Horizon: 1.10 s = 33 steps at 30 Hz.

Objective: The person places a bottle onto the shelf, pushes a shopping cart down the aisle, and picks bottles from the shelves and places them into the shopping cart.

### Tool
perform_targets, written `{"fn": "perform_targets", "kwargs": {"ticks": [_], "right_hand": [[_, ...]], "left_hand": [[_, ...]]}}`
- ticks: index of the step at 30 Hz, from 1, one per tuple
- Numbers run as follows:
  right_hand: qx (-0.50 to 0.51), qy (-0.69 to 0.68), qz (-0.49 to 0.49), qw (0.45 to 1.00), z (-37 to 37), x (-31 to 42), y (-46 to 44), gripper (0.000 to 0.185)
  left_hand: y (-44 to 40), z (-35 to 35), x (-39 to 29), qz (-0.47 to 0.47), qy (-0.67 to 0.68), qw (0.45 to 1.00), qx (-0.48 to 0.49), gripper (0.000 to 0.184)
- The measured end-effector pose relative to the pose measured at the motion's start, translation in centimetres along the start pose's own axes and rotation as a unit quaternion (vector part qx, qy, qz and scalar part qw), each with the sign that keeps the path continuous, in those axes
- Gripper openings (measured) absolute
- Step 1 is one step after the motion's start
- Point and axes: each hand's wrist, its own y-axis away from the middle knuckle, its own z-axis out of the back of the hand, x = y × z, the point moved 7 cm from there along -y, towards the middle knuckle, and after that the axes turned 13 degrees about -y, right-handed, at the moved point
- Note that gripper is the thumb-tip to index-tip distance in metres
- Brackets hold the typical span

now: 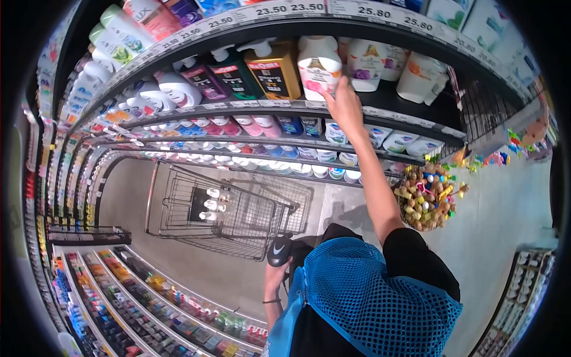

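Observation:
My right hand (345, 108) reaches up to a shelf and grips a white toiletry bottle (319, 64) with a pink-flowered label. The thumb lies at the label's lower edge, and the fingers are at the bottle's right side. Beside it stands a similar white bottle (364, 65) with a purple flower. To the left is a gold and black pump bottle (272, 70). Low by my body, my left hand (275, 275) is next to a black rounded item (279, 251) with a white swoosh. Its fingers are mostly hidden, so I cannot make out whether it holds that item.
A wire shopping cart (238, 208) stands on the floor at left with several white bottles (214, 204) in it. A basket of roundish brown and yellow goods (427, 199) is at the shelf's right end. Price strips (380, 113) edge the shelf. Another stocked shelf (178, 303) runs along the lower left.

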Motion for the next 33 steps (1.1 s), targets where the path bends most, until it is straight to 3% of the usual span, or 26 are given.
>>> {"fn": "perform_targets", "kwargs": {"ticks": [6,8,11,15,17,21,24,30,32,33], "right_hand": [[0.002,-0.018,-0.043,0.999,-0.1,0.9,0.5,0.048],[-0.161,0.025,0.166,0.973,1.7,3.0,2.6,0.051],[-0.166,-0.063,0.201,0.963,0.7,2.2,7.2,0.038],[-0.043,-0.136,0.152,0.978,-5.6,0.8,15.4,0.033],[0.144,-0.16,0.028,0.976,-11.7,-1.4,20.7,0.027],[0.474,-0.117,0.064,0.87,-20.5,0.9,32.7,0.028],[0.619,-0.096,0.097,0.773,-25.7,4.3,38.4,0.032],[0.716,-0.025,0.065,0.695,-38.4,7.1,44.4,0.036],[0.649,-0.067,0.098,0.752,-43.9,6.7,45.8,0.04],[0.678,-0.069,0.015,0.732,-47.0,7.1,46.0,0.044]], "left_hand": [[-0.5,-0.1,-0.9,-0.03,-0.016,0.998,0.055,0.031],[-0.6,0.0,-1.6,-0.029,0.01,0.999,0.043,0.03],[-0.7,0.8,-1.2,0.007,0.016,1.0,0.005,0.031],[1.3,2.6,2.8,0.056,0.023,0.997,-0.039,0.033],[1.9,3.7,4.1,0.056,0.033,0.997,-0.051,0.032],[2.1,5.5,8.4,0.086,0.088,0.99,-0.063,0.034],[0.7,8.3,10.5,0.106,0.134,0.984,-0.049,0.038],[-3.7,17.6,14.0,0.082,0.132,0.983,-0.093,0.039],[-4.3,20.1,16.3,0.135,0.225,0.96,-0.094,0.044],[-4.6,21.3,18.0,0.149,0.22,0.959,-0.098,0.046]]}}
